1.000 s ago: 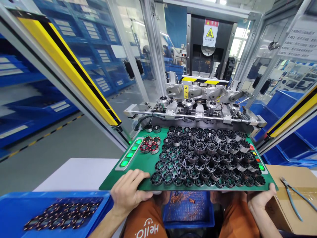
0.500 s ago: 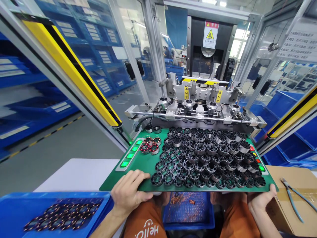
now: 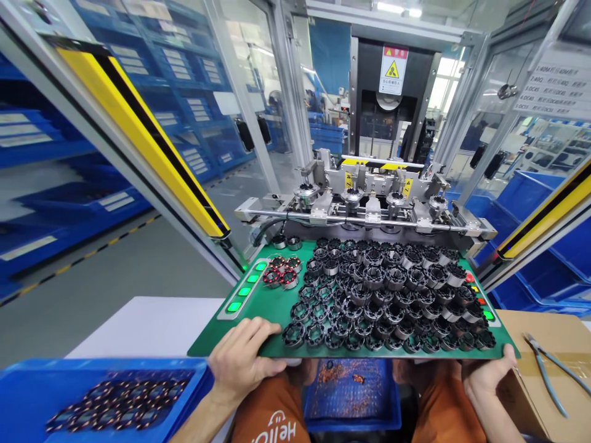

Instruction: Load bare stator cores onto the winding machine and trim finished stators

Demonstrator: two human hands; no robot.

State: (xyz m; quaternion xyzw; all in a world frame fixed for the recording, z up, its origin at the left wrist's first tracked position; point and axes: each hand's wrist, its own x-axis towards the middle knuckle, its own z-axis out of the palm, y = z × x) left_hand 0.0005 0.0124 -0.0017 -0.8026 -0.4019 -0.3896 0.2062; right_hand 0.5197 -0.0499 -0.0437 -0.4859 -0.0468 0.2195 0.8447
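My left hand [image 3: 242, 357] grips the front edge of the green tabletop [image 3: 258, 332], fingers on top and thumb below. At the front right corner my right hand [image 3: 490, 372] holds the same edge, its thumb tip on top and its other fingers mostly hidden. Between the hands stand rows of black-and-steel motor stators [image 3: 394, 277], stacked in places. To their left sit several copper-wound stators [image 3: 282, 272] with red parts. Behind the tabletop, a winding-type machine [image 3: 369, 197] carries several stators on its holders.
A blue bin [image 3: 196, 375] of copper-wound rings stands at left. Another blue tray [image 3: 353, 424] with copper scraps is below the tabletop. Pliers [image 3: 545, 369] lie on a cardboard box [image 3: 570, 335] at right. Green lit buttons [image 3: 234, 307] line the left side; yellow-edged posts flank the machine.
The plate carrying the yellow warning labels on the machine has shifted slightly, and its labels appear shorter. Both hands keep their hold on the tabletop edge.
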